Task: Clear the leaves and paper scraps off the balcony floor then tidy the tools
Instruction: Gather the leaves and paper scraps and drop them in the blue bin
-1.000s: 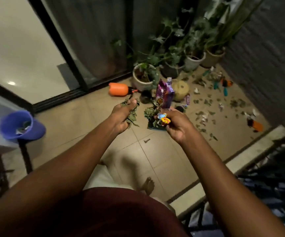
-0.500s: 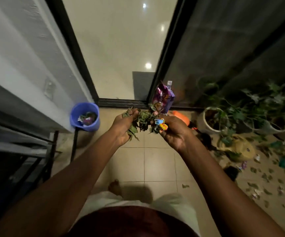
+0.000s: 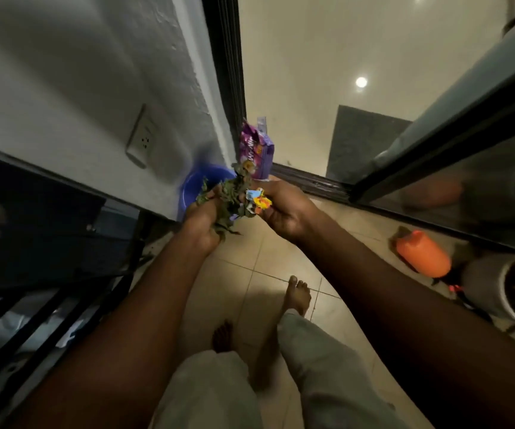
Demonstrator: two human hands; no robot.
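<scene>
Head view.

1. Left hand (image 3: 202,219): its fingers are curled round a bunch of dry leaves (image 3: 229,198). The grip is closed on the bunch, and some leaves hang loose below the palm.
2. Right hand (image 3: 284,209): it is closed on a purple wrapper (image 3: 257,150), which stands up above the fingers. It also holds small coloured paper scraps (image 3: 257,202) pinched at the fingertips. The two hands meet, and the leaves bridge them.
3. Load position: both hands hold the load above the balcony floor (image 3: 250,274). The load sits over or just beside a blue bucket (image 3: 199,188). The bucket is at the floor's edge against the white wall, near the corner by the sliding-door track. The hands hide most of the bucket, and its contents cannot be seen.
4. Other items: an orange bottle (image 3: 421,253) lies on the floor along the glass-door edge. A white plant pot (image 3: 497,292) is just beside it. No loose leaves show on the visible floor tiles.

Step in hand (judgement): the gathered leaves and scraps are being carried to the bucket for disposal.

Next move (judgement): centre both hands over the bucket opening, lower them close to the rim, then release both grips together. Light leaves and the wrapper may drift or cling to the fingers. Check the floor round the bucket for dropped pieces. The tool tidying is not yet done.
</scene>
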